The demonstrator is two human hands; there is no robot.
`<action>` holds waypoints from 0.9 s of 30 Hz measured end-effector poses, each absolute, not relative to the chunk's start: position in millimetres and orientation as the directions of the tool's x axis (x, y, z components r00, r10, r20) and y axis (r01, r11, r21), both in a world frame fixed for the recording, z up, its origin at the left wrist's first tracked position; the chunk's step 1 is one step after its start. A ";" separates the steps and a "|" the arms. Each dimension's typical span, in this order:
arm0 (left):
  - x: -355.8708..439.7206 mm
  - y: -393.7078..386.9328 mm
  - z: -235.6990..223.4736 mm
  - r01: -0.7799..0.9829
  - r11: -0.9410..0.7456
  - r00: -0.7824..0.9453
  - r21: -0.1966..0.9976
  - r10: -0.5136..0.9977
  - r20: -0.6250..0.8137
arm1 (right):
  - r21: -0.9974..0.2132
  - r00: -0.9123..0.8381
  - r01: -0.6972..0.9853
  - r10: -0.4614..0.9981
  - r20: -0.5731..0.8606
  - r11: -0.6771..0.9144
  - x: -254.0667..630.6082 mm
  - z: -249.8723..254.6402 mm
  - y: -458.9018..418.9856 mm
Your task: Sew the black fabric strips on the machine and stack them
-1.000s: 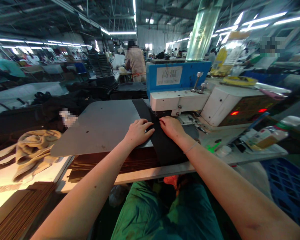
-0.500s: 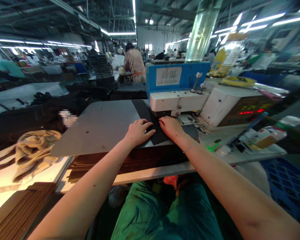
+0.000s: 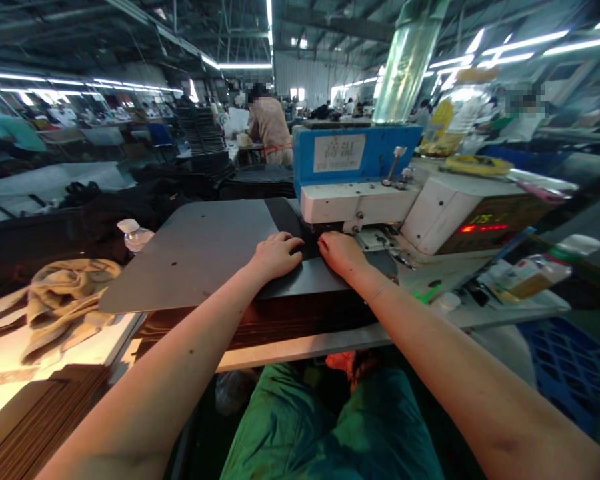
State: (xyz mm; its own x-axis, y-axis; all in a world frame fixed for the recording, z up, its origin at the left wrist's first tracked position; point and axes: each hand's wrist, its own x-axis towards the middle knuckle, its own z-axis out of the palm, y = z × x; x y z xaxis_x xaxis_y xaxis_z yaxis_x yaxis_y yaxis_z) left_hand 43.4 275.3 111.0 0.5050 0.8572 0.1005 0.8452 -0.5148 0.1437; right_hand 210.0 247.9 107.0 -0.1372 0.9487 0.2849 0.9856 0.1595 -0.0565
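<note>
A black strip of flat sheet material (image 3: pixel 311 247) lies on a smooth grey metal plate (image 3: pixel 220 237), beside the white head (image 3: pixel 325 205) of a blue-and-white bench machine (image 3: pixel 405 143). My left hand (image 3: pixel 279 255) rests on the plate with fingers stretched out, its fingertips at the strip's left edge. Just below the machine head, my right hand (image 3: pixel 341 252) has its fingers bent and close together on the strip's right edge. Its fingertips are partly hidden, and the contact with the strip is hard to see. Part of the strip's far end runs along the machine's left side.
A control box (image 3: pixel 473 213) with lit digits stands right, near a bottle (image 3: pixel 543 272). Dark sheets (image 3: pixel 240 327) are stacked under the plate. A tan cloth (image 3: pixel 73 293) and brown pieces (image 3: pixel 45 420) lie left. A person (image 3: pixel 270 127) stands beyond.
The strip's near end has slid away from me, toward the machine, baring more plate. My left hand has shifted slightly left and away; my right hand has barely moved. The display digits differ.
</note>
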 end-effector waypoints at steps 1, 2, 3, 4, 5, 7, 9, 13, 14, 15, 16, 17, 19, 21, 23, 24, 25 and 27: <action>43.6 277.0 111.7 0.849 -0.510 0.500 0.138 0.860 0.099 | -0.056 -0.134 0.986 0.948 0.288 0.156 209.6 107.2 248.2; 43.6 278.6 112.2 0.854 -0.504 0.495 0.132 0.864 0.097 | -0.054 -0.132 0.987 0.947 0.293 0.154 209.3 107.2 248.4; 43.6 280.4 112.6 0.857 -0.499 0.490 0.128 0.867 0.094 | -0.051 -0.131 0.987 0.945 0.300 0.153 208.9 107.2 248.8; 43.5 282.2 112.9 0.861 -0.493 0.486 0.125 0.870 0.089 | -0.048 -0.132 0.987 0.943 0.306 0.154 208.5 107.1 249.2; 43.4 284.3 113.2 0.864 -0.488 0.481 0.123 0.873 0.085 | -0.045 -0.135 0.987 0.941 0.311 0.157 208.2 107.0 249.6; 43.5 289.1 113.5 0.871 -0.477 0.471 0.119 0.879 0.079 | -0.045 -0.137 0.986 0.938 0.319 0.159 207.8 106.4 250.6; 43.8 295.5 113.7 0.881 -0.459 0.453 0.117 0.888 0.079 | -0.053 -0.134 0.986 0.938 0.321 0.159 208.2 105.8 251.1; 43.3 311.3 113.8 0.913 -0.387 0.383 0.132 0.922 0.054 | -0.111 -0.155 0.974 0.940 0.305 0.197 212.4 104.6 245.6; 42.3 315.1 113.5 0.916 -0.376 0.373 0.137 0.927 0.044 | -0.138 -0.168 0.966 0.937 0.307 0.218 214.4 104.1 242.3; 40.7 318.5 113.1 0.916 -0.376 0.375 0.141 0.926 0.039 | -0.169 -0.180 0.956 0.932 0.313 0.242 216.6 103.4 238.2; 38.6 321.4 112.7 0.909 -0.391 0.389 0.144 0.920 0.044 | -0.201 -0.191 0.943 0.927 0.324 0.264 219.2 102.6 233.7; 35.9 323.7 112.2 0.897 -0.417 0.414 0.147 0.909 0.056 | -0.233 -0.196 0.930 0.921 0.336 0.283 221.8 101.6 228.9; 29.4 325.5 111.7 0.862 -0.484 0.476 0.152 0.875 0.091 | -0.287 -0.200 0.905 0.909 0.365 0.314 226.9 99.0 220.1; 22.0 322.8 112.5 0.824 -0.547 0.534 0.145 0.837 0.123 | -0.317 -0.205 0.884 0.894 0.398 0.343 230.8 96.0 213.8; 14.6 314.4 114.2 0.799 -0.589 0.573 0.125 0.807 0.142 | -0.323 -0.211 0.870 0.875 0.436 0.371 233.1 93.0 210.9; 11.0 307.9 115.1 0.789 -0.604 0.587 0.115 0.795 0.152 | -0.322 -0.214 0.867 0.867 0.451 0.381 233.8 91.7 210.4; 7.4 299.8 115.9 0.780 -0.617 0.598 0.110 0.785 0.164 | -0.321 -0.214 0.864 0.860 0.463 0.387 234.3 90.7 210.3; 0.6 279.9 116.5 0.767 -0.632 0.606 0.113 0.770 0.197 | -0.321 -0.212 0.860 0.849 0.483 0.397 234.9 89.4 209.3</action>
